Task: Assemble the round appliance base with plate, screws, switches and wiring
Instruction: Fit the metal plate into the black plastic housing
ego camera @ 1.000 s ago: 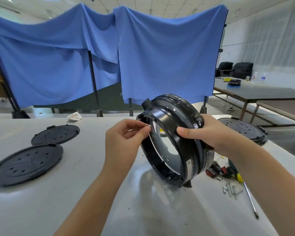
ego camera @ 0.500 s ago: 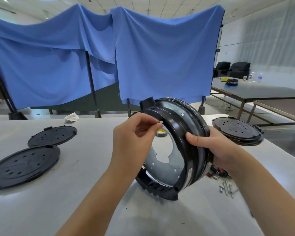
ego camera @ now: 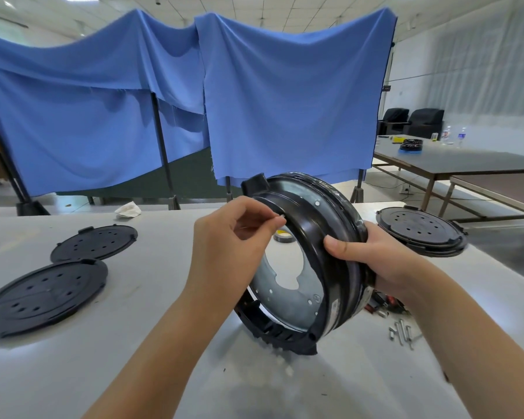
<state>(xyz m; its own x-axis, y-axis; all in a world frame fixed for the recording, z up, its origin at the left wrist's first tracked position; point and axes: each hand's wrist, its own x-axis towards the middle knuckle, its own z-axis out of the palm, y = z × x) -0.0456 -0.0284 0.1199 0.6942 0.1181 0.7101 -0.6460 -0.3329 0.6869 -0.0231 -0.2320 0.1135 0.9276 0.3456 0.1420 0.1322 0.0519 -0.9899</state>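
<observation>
The round black appliance base (ego camera: pixel 324 225) stands tilted on its edge on the white table (ego camera: pixel 133 343), its open side towards me. A silver metal plate (ego camera: pixel 288 300) with a cut-out sits inside it. My right hand (ego camera: pixel 372 258) grips the base's right rim, thumb on the front. My left hand (ego camera: pixel 230 237) pinches a small white part (ego camera: pixel 282 218) at the upper inner rim. Loose screws (ego camera: pixel 401 331) lie on the table to the right of the base.
Two black perforated round covers (ego camera: pixel 43 294) (ego camera: pixel 94 241) lie at the left, and another round cover (ego camera: pixel 421 231) at the right. A tape roll (ego camera: pixel 282 237) shows through the base. Red-handled tools (ego camera: pixel 384 302) lie under my right wrist. A crumpled white cloth (ego camera: pixel 128 209) sits at the table's far edge.
The base has tipped further back, so the silver plate inside shows more. My left hand has risen with the small white part to the upper rim. My right hand keeps its grip.
</observation>
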